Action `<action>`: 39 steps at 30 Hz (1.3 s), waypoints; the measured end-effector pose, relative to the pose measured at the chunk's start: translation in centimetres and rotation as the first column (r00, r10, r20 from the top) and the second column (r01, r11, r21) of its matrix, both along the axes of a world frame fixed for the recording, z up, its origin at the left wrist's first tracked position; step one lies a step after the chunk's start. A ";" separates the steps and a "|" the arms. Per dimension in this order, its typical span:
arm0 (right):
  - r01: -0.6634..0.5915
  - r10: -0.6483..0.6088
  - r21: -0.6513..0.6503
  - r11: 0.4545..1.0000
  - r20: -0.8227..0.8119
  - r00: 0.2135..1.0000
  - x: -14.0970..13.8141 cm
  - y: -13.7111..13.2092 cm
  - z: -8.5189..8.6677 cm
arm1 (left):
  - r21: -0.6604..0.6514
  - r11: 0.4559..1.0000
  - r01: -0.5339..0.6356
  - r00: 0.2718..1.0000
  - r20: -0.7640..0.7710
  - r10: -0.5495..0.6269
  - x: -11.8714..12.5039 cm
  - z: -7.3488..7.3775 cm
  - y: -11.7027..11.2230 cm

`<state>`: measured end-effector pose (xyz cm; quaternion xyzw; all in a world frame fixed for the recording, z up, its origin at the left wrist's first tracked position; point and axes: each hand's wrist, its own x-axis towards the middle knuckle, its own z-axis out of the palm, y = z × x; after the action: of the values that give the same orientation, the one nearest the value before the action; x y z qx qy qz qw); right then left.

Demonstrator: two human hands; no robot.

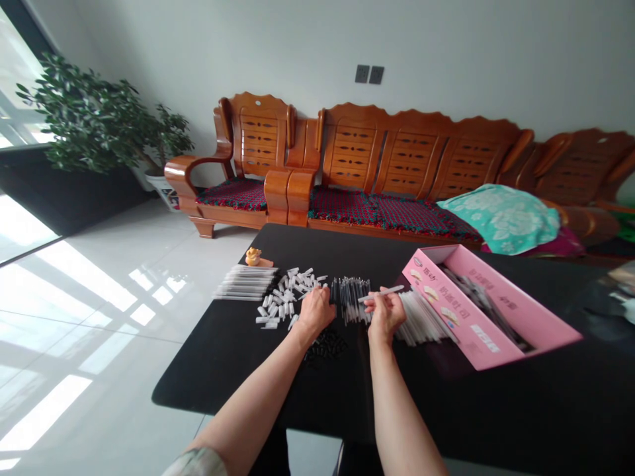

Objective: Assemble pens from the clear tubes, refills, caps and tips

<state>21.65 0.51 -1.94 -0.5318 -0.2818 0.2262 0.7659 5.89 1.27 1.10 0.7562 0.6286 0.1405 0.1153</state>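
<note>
Head view: at centre-left, slim white rods (pixel 245 283) laid parallel, then stubby white caps (pixel 274 307) loose on glossy black table (pixel 317 251). Next, left hand (pixel 316 311), fingers bunched; cannot tell if clamped on anything. At centre, thin dark sticks (pixel 353 301), then right hand (pixel 385 318), grip pinched on smooth white barrel (pixel 393 290); best held lightly, kept level. Right of centre, white tubes (pixel 421 320), pink cardboard box (pixel 459 311).

A pink box (pixel 459 312) blocked passage right of the gripping right hand (pixel 385 315). Beyond its grip, bare black tabletop (pixel 342 254) lay free.
</note>
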 end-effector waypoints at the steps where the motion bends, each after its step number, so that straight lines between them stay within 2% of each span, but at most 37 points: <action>1: -0.002 0.002 0.001 1.000 -0.001 1.000 0.0 0.0 0.0 | 0.006 1.000 0.001 1.000 -0.012 -0.001 0.1 0.1 -0.1; 5: -0.023 0.023 0.001 1.000 -0.004 1.000 -0.1 0.0 0.0 | 0.018 1.000 0.004 0.998 -0.057 -0.003 0.3 0.4 0.1; 11: -0.072 0.072 0.000 0.997 -0.016 0.997 -0.2 0.3 -0.3 | -0.073 0.997 -0.038 0.995 -0.098 0.031 -0.1 0.9 0.7; 15: -0.099 0.099 -0.005 0.995 -0.032 0.995 -0.3 0.2 -0.2 | -0.038 0.997 -0.068 0.993 -0.096 0.064 -0.8 1.2 0.7; 20: -0.176 0.177 0.019 0.984 -0.133 0.975 -0.4 0.1 0.2 | 0.027 0.993 -0.118 0.993 -0.030 0.118 -2.7 1.1 0.4; 23: -0.237 0.244 0.059 0.970 -0.220 0.945 -0.4 0.0 0.5 | -0.001 0.999 -0.053 0.993 0.102 0.053 -4.2 0.7 0.0; 26: -0.296 0.313 0.100 0.950 -0.297 0.902 -0.2 -0.1 0.9 | -0.005 0.997 0.071 0.937 0.343 -0.065 -5.6 0.1 -0.3; 30: -0.328 0.360 0.149 0.933 -0.350 0.865 0.1 -0.1 1.0 | 0.014 0.977 0.215 0.790 0.585 -0.182 -6.7 -0.5 -0.5; 34: -0.339 0.381 0.175 0.924 -0.359 0.852 0.3 0.1 0.8 | -0.012 0.953 0.303 0.704 0.677 -0.215 -6.9 -0.9 -0.4; 39: -0.371 0.416 0.192 0.909 -0.346 0.841 0.4 0.1 0.7 | -0.007 0.942 0.336 0.668 0.706 -0.233 -6.7 -1.1 -0.3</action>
<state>22.01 0.56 -1.24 -0.3627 -0.2442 0.4604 0.7726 -0.77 1.01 -0.03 0.7262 0.4206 0.3516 0.4149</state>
